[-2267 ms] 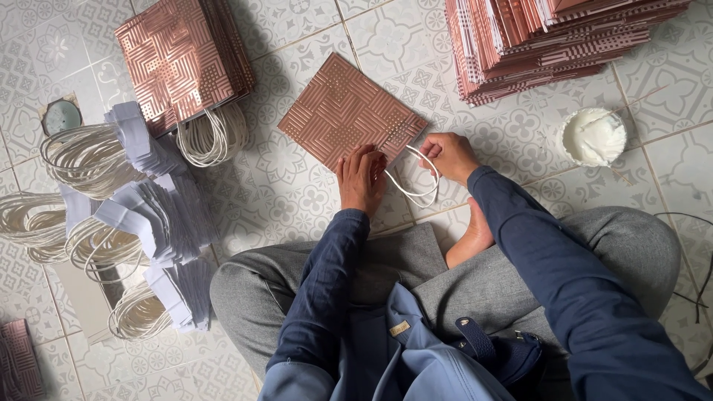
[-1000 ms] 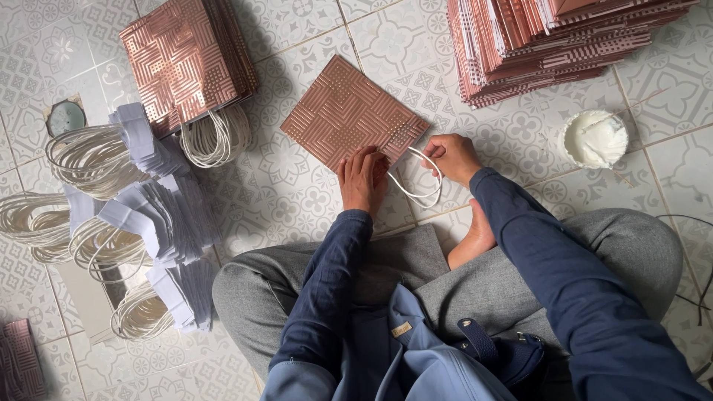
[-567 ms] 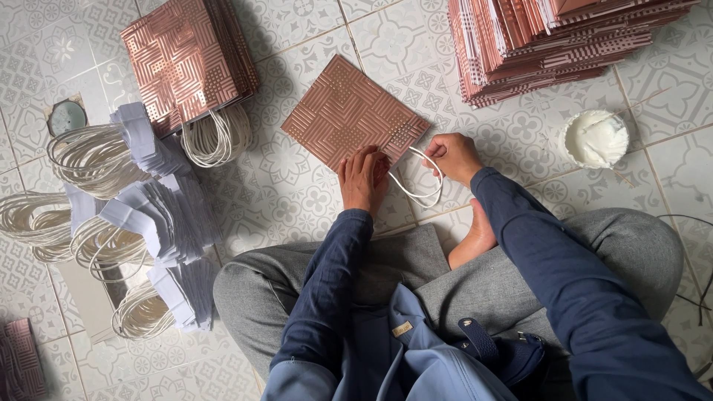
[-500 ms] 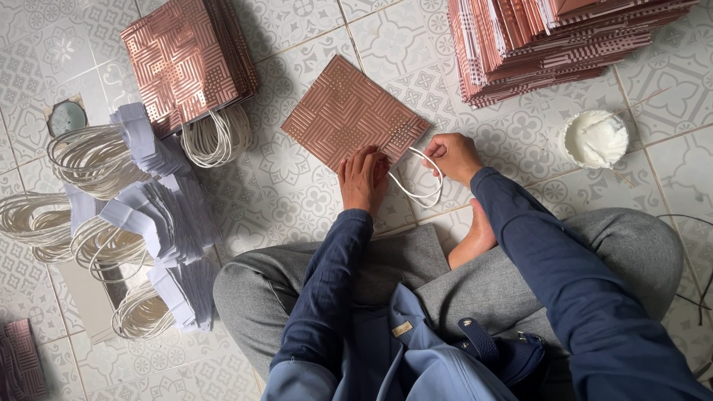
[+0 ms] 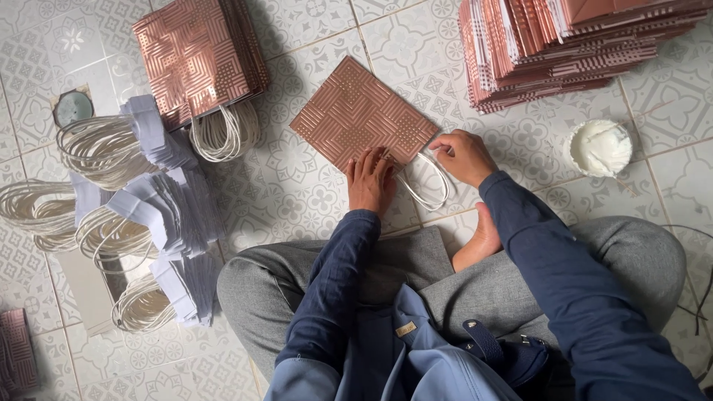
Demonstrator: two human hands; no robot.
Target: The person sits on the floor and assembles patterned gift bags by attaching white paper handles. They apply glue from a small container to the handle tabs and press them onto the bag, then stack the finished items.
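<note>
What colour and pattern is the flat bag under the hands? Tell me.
The bag is copper-pink with a geometric striped pattern, seen in the head view.

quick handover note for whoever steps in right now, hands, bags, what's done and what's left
Left hand: pressed flat on the near edge of the copper patterned bag lying on the tiled floor.
Right hand: at the bag's right corner, fingers on the white cord handle.
Done: finished bags with handles piled upper left.
Left: flat bag stack upper right; spare cord handles with paper strips at left.
White pot by the right hand, likely glue.
</note>
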